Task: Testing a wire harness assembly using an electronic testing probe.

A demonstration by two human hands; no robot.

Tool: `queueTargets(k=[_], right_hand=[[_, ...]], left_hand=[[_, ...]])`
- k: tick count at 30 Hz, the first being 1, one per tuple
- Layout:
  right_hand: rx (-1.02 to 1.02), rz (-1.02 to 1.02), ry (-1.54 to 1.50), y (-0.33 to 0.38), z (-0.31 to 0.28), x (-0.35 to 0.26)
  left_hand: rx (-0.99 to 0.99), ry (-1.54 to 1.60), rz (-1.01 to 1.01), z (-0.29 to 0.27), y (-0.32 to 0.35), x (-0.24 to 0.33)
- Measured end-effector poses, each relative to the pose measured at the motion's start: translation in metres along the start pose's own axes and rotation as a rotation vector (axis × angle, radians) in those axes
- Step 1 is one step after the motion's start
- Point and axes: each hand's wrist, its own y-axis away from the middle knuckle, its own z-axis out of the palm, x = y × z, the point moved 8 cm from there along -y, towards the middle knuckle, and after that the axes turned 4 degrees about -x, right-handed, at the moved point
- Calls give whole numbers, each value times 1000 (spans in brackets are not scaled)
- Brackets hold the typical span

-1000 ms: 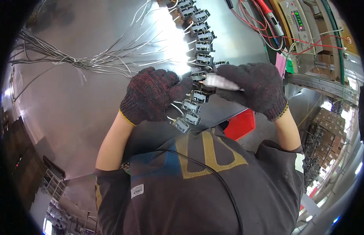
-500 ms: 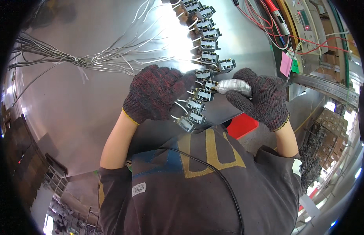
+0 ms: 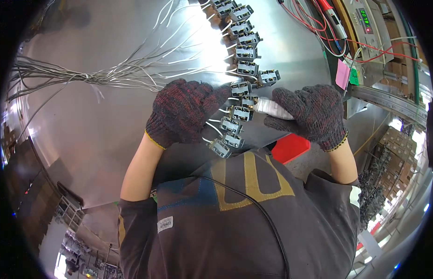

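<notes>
Up at one o'clock, a grey meter box [image 3: 371,23] shows a small dark display with green digits [image 3: 365,15]. Just below it, at two o'clock, a pink sticky note [image 3: 342,75] hangs beside a smaller green tag [image 3: 354,77]. A white rectangular label [image 3: 164,224] sits on the person's dark shirt at seven o'clock.

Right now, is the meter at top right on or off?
On: the meter shows lit green digits on its display, behind the right hand.

The right hand [image 3: 312,114] covers most of the white-wrapped tool [image 3: 272,108], tip lost among the connectors [image 3: 239,88]; the left hand [image 3: 184,111] hides the wires beneath it; the wire bundle [image 3: 63,76] runs off left
</notes>
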Motion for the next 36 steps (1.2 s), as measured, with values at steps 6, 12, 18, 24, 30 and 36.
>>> queueTargets(k=[6,12,18,24,30,36], right_hand=[[104,161,-88,6,-9,8],[72,288,-527,12,-2,5],[-15,268,-299,9,9,-3],[86,71,-225,2,5,-1],[85,16,-90,1,1,-6],[99,205,-215,12,-9,-12]], left_hand=[[44,-14,-19,3,-6,1],[94,-8,18,2,-4,1],[21,-62,-17,8,-4,1],[52,-46,-28,8,-2,1],[25,-73,-25,10,-2,1],[17,-87,-48,9,-6,1]])
